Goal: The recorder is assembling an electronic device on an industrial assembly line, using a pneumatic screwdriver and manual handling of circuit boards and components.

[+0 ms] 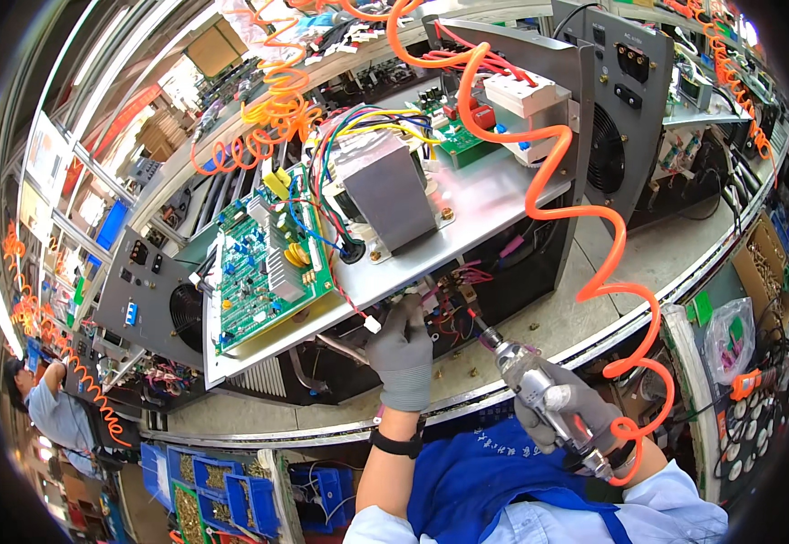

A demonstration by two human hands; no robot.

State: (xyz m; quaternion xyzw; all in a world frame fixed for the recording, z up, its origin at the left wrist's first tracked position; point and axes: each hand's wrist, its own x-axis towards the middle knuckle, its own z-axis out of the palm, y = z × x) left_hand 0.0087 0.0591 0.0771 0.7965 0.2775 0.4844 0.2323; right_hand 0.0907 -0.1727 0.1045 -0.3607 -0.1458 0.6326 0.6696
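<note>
My right hand (569, 406), in a grey glove, is closed round a silver air screwdriver (540, 392). The tool's bit points up and left at the wiring inside an open dark machine housing (540, 272). My left hand (404, 349), gloved too, reaches in under the edge of a metal plate (394, 283). Its fingers are drawn together among the wires (453, 304); what they pinch is hidden. On the plate sit a green circuit board (258, 272), a grey transformer (385, 195) and bundles of coloured wires. A white connector (373, 324) dangles near my left fingers.
An orange coiled air hose (594, 213) runs down across the right side to the screwdriver. Other dark housings with fans (605, 150) stand along the conveyor (322, 415). Blue bins (249, 503) of small parts are below left. A co-worker (59, 412) stands at far left.
</note>
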